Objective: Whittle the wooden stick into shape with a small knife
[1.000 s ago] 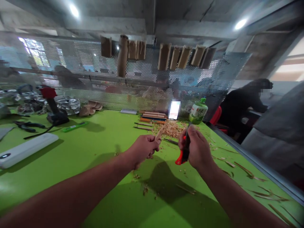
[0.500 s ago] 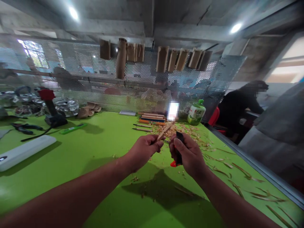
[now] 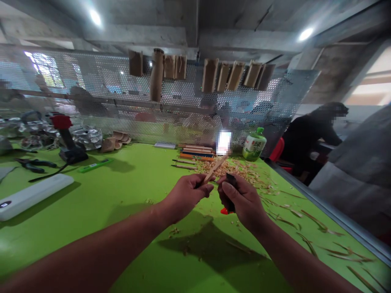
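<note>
Two hands (image 3: 185, 198) (image 3: 241, 201), one knife (image 3: 231, 190), one wooden stick (image 3: 215, 169), one plastic bottle (image 3: 254, 144)

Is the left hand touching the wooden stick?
Touching. The head view shows the left hand gripping the lower end of the wooden stick between its fingers.

My right hand (image 3: 241, 201) has moved in close to my left hand (image 3: 186, 197) since a moment ago. The red and black knife (image 3: 231, 191) in it is now right by the wood stick (image 3: 215, 170) in my left hand, and less of its red end (image 3: 224, 211) shows past my hand.
</note>
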`<state>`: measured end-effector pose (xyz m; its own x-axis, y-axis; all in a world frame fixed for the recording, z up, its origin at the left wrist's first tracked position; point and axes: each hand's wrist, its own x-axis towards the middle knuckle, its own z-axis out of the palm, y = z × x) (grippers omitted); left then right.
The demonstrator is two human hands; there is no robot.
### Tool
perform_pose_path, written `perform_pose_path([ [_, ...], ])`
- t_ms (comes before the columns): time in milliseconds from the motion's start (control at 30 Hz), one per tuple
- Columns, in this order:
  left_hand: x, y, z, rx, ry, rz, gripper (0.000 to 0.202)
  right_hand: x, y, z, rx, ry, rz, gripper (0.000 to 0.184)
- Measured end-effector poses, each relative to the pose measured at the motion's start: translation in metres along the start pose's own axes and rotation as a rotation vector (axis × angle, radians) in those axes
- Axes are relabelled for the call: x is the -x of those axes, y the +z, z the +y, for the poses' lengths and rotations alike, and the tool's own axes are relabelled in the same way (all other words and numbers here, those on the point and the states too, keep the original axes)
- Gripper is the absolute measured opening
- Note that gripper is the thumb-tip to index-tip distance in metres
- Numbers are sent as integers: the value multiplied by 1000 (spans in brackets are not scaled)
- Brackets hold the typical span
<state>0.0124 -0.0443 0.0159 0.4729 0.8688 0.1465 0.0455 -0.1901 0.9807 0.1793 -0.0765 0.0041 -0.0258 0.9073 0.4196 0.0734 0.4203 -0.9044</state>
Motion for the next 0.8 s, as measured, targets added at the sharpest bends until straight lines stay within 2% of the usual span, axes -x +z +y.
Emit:
perform_pose_path([
  [267, 0, 1, 1, 63, -3, -58, 30, 1, -1, -1, 31, 11, -18, 26],
  [467, 1, 1, 3, 248, -18, -83, 29, 0, -2, 0, 27, -13, -13, 34],
  [667, 0, 2, 0, 218, 21, -57, 24, -2, -4, 1, 259, -70, -48, 39],
  [800, -1, 1, -3, 125, 46, 7, 26, -3, -5, -2, 433, -108, -47, 36],
])
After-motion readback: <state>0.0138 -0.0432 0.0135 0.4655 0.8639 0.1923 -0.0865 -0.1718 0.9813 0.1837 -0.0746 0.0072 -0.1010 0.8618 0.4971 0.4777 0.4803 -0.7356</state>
